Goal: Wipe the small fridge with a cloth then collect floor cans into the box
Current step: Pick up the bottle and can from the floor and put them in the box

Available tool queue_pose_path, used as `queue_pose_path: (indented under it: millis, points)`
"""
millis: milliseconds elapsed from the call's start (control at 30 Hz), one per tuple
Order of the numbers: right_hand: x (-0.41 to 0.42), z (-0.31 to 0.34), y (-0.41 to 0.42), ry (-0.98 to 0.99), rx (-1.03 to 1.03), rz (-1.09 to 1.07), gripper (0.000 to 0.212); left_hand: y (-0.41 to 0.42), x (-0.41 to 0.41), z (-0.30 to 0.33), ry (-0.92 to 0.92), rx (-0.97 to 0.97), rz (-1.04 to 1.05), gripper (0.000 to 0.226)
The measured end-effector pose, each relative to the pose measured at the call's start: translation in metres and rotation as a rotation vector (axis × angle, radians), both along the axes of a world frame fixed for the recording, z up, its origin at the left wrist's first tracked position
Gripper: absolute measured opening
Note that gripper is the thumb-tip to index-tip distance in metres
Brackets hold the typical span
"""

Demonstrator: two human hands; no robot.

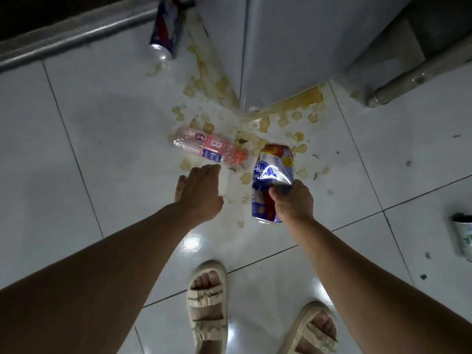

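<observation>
The right hand (293, 200) has its grip clamped round a blue, white and red can (272, 180), fingers curled over the can's lower half, the can tilted with its top end toward the fridge (293, 47). Whether the can touches the floor (89, 149) cannot be told. The left hand (200, 191) is spread with its grip apart, fingers relaxed and holding nothing, hovering just beside a clear plastic bottle (209, 149) with a pink label that lies on its side on the white tiles. A second can (166, 29), red, white and blue, lies on its side farther off, near a metal rail (76, 34) along the floor's far left edge. The fridge stands at the far side, its corner pointing toward the person, and a yellowish spill (255, 129) with foamy blobs spreads from its base across the tiles between the bottle and the held can. At the right edge of the floor another container (463, 233), white with green print, shows only in part. Two feet in cream sandals (207, 310) stand at the near edge.
</observation>
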State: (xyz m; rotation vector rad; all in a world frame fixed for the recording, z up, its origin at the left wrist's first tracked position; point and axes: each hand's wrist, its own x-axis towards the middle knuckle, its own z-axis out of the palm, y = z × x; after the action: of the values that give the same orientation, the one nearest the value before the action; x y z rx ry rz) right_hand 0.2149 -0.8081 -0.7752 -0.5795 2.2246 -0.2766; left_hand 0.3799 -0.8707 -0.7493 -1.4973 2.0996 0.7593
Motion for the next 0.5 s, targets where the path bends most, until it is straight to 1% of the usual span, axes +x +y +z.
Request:
queue_pose_path:
  millis: [100, 200, 300, 400, 500]
  points:
    - [0.007, -0.006, -0.009, 0.016, -0.022, -0.045, 0.042, -0.02, 0.007, -0.015, -0.031, 0.012, 0.017, 0.067]
    - [0.01, -0.022, -0.012, 0.032, -0.047, -0.07, 0.04, -0.038, 0.007, -0.039, -0.03, -0.02, 0.032, 0.067]
    - [0.009, -0.045, -0.013, 0.037, -0.067, -0.109, 0.04, -0.056, 0.003, -0.069, -0.023, -0.088, 0.006, 0.074]
    - [0.007, -0.066, -0.012, 0.042, -0.109, -0.126, 0.042, -0.072, -0.002, -0.098, -0.03, -0.187, -0.066, 0.081]
    - [0.006, -0.085, -0.011, 0.054, -0.143, -0.163, 0.043, -0.083, -0.002, -0.125, -0.101, -0.246, -0.145, 0.091]
